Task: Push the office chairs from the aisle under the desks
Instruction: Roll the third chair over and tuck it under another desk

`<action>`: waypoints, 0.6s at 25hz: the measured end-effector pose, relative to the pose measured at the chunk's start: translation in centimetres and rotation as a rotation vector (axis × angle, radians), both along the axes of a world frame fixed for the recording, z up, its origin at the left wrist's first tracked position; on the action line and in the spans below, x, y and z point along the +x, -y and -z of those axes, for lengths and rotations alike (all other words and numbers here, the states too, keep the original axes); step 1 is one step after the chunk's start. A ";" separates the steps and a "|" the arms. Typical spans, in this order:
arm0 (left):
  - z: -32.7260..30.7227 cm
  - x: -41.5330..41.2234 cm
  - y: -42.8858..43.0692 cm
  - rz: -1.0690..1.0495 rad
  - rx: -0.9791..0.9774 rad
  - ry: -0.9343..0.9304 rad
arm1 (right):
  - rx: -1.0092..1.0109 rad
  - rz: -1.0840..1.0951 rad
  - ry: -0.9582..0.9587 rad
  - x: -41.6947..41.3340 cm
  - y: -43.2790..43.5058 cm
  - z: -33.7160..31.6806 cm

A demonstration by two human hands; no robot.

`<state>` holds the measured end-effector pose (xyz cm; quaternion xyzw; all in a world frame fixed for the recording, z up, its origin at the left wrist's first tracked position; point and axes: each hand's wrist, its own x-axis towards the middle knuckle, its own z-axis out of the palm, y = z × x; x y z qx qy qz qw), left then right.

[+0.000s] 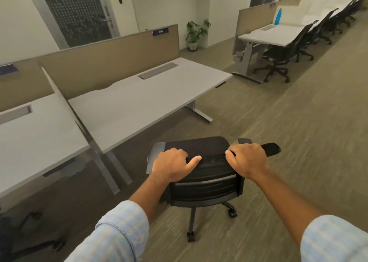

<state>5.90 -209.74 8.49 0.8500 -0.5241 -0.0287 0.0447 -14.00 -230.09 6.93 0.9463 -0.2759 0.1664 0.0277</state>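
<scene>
Both hands (171,165) gripping black chair's backrest (211,160), desk (139,104) ahead

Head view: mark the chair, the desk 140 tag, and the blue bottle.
chair (207,184), head view, on the black backrest
desk 140 tag (160,31), head view, centre of the blue label
blue bottle (278,17), head view, mid-body

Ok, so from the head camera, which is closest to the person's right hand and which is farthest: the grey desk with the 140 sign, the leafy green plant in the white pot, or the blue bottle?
From the right hand, which grips the black office chair's backrest:
1. Grey desk with the 140 sign, ahead to the left.
2. Leafy green plant in the white pot, past that desk, by the wall.
3. Blue bottle, on the far desk row, up right.
</scene>
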 end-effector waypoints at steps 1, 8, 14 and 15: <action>0.1 1.1 1.2 -0.011 0.002 0.014 | 0.006 -0.019 -0.011 1.4 1.5 0.0; 0.3 7.6 8.1 -0.111 -0.021 0.072 | -0.014 -0.130 -0.023 10.2 10.2 0.2; 0.4 13.4 13.2 -0.191 -0.064 0.080 | 0.015 -0.206 0.009 17.6 16.8 0.6; 0.5 14.5 14.1 -0.203 -0.066 0.088 | 0.012 -0.213 0.006 18.9 17.8 0.7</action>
